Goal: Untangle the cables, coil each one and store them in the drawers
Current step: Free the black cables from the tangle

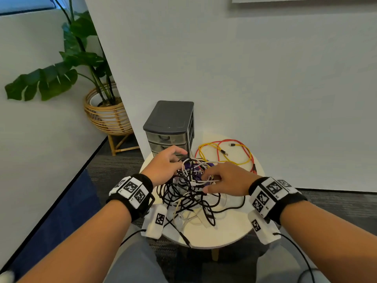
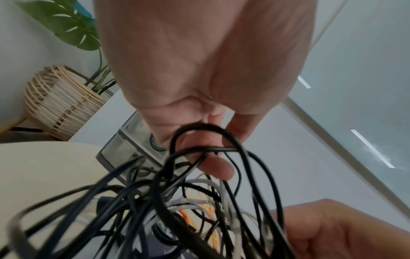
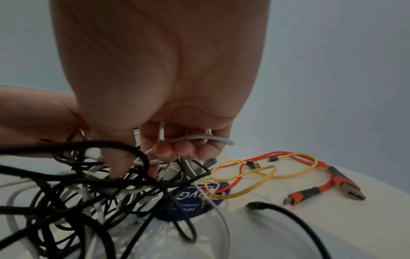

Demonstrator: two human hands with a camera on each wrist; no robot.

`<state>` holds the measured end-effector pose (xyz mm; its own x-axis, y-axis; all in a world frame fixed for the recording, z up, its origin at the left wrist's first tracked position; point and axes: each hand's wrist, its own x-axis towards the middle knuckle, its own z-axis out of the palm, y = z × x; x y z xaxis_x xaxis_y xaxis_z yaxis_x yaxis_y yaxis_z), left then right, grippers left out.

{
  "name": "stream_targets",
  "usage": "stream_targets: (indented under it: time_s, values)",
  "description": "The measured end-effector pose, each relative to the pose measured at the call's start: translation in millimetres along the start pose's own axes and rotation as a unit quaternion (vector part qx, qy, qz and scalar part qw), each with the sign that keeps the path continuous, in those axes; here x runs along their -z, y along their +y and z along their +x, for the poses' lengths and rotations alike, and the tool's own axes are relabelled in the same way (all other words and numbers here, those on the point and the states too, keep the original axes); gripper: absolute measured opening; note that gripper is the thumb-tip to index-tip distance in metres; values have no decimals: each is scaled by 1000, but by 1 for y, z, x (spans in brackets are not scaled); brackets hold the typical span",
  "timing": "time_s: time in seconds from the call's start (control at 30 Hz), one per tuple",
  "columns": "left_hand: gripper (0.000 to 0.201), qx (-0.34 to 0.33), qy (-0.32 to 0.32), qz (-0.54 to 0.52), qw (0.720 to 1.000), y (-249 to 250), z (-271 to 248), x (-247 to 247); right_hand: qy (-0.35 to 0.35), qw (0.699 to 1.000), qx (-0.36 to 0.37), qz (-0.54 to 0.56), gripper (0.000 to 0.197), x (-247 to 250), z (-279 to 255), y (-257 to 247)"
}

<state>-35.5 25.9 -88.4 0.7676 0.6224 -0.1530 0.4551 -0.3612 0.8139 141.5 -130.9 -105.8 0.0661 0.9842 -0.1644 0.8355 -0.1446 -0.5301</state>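
A tangle of black and white cables (image 1: 189,193) is heaped on a round white table (image 1: 230,231). My left hand (image 1: 180,162) reaches into its back left; in the left wrist view its fingers (image 2: 215,164) curl round loops of black cable (image 2: 199,129). My right hand (image 1: 207,181) is on the tangle's right side, its fingers (image 3: 184,147) hooked through white cables (image 3: 199,139). A grey unit of three drawers (image 1: 170,127), all closed, stands at the table's back. A red cable (image 1: 242,144) and a yellow cable (image 1: 206,148) lie loosely looped behind the tangle.
A purple round label (image 3: 199,206) lies under the tangle. A loose black plug end (image 3: 255,205) lies near the orange-red USB plugs (image 3: 346,187). A white wall stands right behind the table. A potted plant in a rattan basket (image 1: 110,117) stands on the floor to the left.
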Motion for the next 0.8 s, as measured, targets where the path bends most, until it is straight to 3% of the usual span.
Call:
stream_targets:
  time_s: [0.13,0.27,0.37,0.53,0.7,0.8]
  values:
    - [23,19,7,-17,1000,-1,1,1,16,998,-4,-54,16,-10,4,-4]
    - [29,4,-15,70,997,-2,1,0,39,998,-10,-52,11,-10,4,-6]
    - [29,-17,-21,96,995,0,1,-2,68,997,-21,31,6,-5,2,-7]
    - [24,-19,-35,131,991,-5,5,-5,161,968,-85,172,25,-2,4,5]
    - [13,-16,-22,155,987,-7,7,-9,160,964,-91,194,20,-1,4,6]
    - [6,-23,-5,147,989,-6,7,-11,193,950,-125,212,23,-1,5,8]
